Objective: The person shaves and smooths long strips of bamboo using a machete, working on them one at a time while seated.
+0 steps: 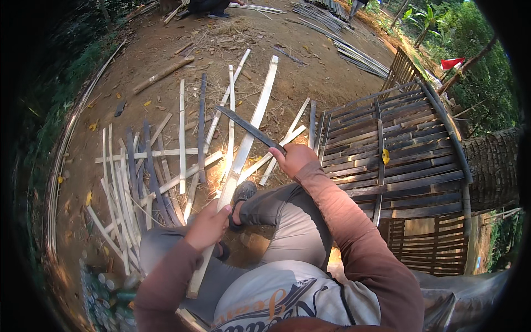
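Observation:
My left hand (208,224) is wrapped round the lower part of a long, pale split-bamboo strip (266,88). The strip slants from beside my lap up and away to the right, between my legs. In my right hand (297,160) is the handle of a machete (237,119), with its dark, narrow blade pointing up and to the left. The blade crosses over the strip partway along its length; whether its edge presses into the bamboo I cannot tell.
Bamboo strips (182,138), pale and dark, lie scattered ahead and left. At right stands a slatted bamboo platform (409,138). Glass bottles (105,299) cluster at lower left. Farther off are a log (163,74), a pile of bamboo strips (359,58) and a person's foot (218,15).

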The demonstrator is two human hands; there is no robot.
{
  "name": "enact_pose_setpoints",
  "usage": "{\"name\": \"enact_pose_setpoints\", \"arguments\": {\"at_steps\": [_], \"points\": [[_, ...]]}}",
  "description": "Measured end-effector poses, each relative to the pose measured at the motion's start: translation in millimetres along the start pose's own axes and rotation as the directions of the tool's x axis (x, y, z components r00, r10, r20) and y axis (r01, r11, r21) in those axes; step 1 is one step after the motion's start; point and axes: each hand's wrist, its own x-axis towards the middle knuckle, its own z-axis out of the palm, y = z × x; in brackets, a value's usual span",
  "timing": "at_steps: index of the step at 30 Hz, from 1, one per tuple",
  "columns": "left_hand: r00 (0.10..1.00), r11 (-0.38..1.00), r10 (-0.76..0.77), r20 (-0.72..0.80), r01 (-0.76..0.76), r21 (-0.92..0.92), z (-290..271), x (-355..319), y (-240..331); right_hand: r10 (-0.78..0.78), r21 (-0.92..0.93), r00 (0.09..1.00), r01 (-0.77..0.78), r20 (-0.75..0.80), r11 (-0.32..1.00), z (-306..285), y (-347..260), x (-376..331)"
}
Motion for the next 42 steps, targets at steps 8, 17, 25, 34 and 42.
{"name": "enact_pose_setpoints", "arguments": {"at_steps": [8, 17, 25, 34, 42], "points": [[1.000, 1.000, -0.011, 0.003, 0.011, 0.023, -3.1, 3.4, 4.8, -0.100, -0.003, 0.988, 0.101, 0.114, 0.995, 14.7, -4.9, -15.9], [0.998, 0.998, 0.000, 0.057, -0.003, 0.056, -4.1, 5.8, -4.6, 0.053, 0.035, 0.995, -0.056, 0.084, 0.998, 1.6, -7.7, -7.7], [0.992, 0.985, 0.122, -0.019, -0.119, 0.122, -4.1, 12.1, 6.2, -0.368, 0.022, 0.929, 0.368, 0.026, 0.930, 26.0, -23.9, -43.1], [1.000, 0.993, 0.004, -0.019, -0.006, -0.114, -9.8, 3.5, 22.2, -0.367, 0.009, 0.930, 0.367, 0.029, 0.930, 33.0, -48.1, -49.2], [1.000, 0.994, -0.023, -0.004, 0.023, -0.110, -12.0, 6.8, 12.0, -0.349, -0.004, 0.934, 0.350, 0.073, 0.937, 37.0, -52.2, -53.2]]}}
